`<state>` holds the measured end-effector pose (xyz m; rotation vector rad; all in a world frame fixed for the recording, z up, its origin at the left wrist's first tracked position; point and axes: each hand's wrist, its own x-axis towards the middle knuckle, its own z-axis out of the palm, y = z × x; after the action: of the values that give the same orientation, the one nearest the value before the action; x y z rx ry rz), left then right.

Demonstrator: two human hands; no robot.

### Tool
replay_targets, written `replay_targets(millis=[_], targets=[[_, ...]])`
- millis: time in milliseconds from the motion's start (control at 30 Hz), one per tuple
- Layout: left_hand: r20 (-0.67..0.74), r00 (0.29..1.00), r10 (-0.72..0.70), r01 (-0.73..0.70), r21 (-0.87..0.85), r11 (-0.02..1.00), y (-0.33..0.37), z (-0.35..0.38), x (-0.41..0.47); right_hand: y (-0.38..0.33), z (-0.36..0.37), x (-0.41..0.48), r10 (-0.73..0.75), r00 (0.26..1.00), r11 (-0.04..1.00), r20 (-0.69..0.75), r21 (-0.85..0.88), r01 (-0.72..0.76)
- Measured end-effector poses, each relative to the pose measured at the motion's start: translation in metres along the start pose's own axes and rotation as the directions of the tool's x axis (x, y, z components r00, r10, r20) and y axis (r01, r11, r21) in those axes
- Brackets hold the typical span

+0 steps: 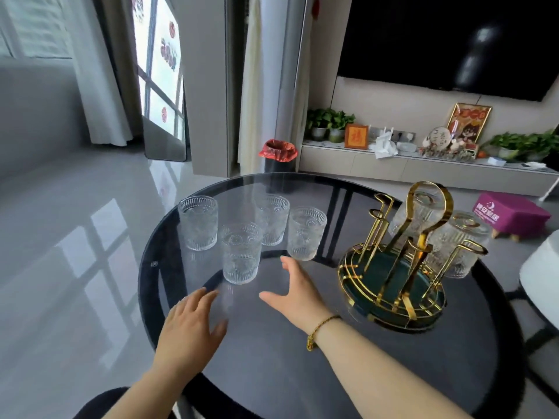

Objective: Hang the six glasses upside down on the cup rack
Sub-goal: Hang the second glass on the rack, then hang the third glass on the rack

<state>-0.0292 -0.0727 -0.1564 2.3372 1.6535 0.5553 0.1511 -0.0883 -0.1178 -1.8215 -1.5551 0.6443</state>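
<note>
Now two glasses [441,234] inverted on rack [393,285], four upright [242,255]; both grips spread, empty.

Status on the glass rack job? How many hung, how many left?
Done: two glasses hang upside down on the gold cup rack, a rear glass and a right-side glass. In hand: nothing; the left hand and right hand are open over the glass table, near the closest upright glass. Left: four upright glasses, including the leftmost, back and right.
</note>
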Motion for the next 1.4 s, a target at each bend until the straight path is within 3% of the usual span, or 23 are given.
replay_targets(millis=[133,400,800,1033,1233,1400], targets=[[0.009,1.000,0.014,-0.014,0.079,0.997,-0.002,0.009,0.004,-0.009,0.024,0.022,0.040,0.999,0.997,-0.001,0.060,-0.040],[0.015,1.000,0.001,-0.002,0.076,0.997,-0.006,0.013,0.005,-0.013,0.054,0.059,0.051,0.999,0.972,-0.012,0.230,-0.047],[-0.019,1.000,0.007,-0.006,0.054,0.998,-0.011,0.017,0.005,-0.008,0.058,0.054,0.053,0.994,0.965,-0.098,0.261,-0.026],[0.007,1.000,-0.008,0.007,0.059,0.998,-0.011,0.013,0.005,-0.013,0.001,0.007,-0.029,0.995,0.974,-0.094,0.219,0.049],[0.069,0.998,-0.013,0.013,0.004,1.000,0.005,0.000,0.008,-0.011,-0.091,-0.053,-0.117,0.989,0.982,-0.086,0.141,0.128],[-0.027,0.966,0.257,-0.258,-0.185,0.948,0.079,-0.019,0.024,-0.003,-0.168,-0.097,-0.069,0.981,0.995,-0.180,0.062,0.081]])
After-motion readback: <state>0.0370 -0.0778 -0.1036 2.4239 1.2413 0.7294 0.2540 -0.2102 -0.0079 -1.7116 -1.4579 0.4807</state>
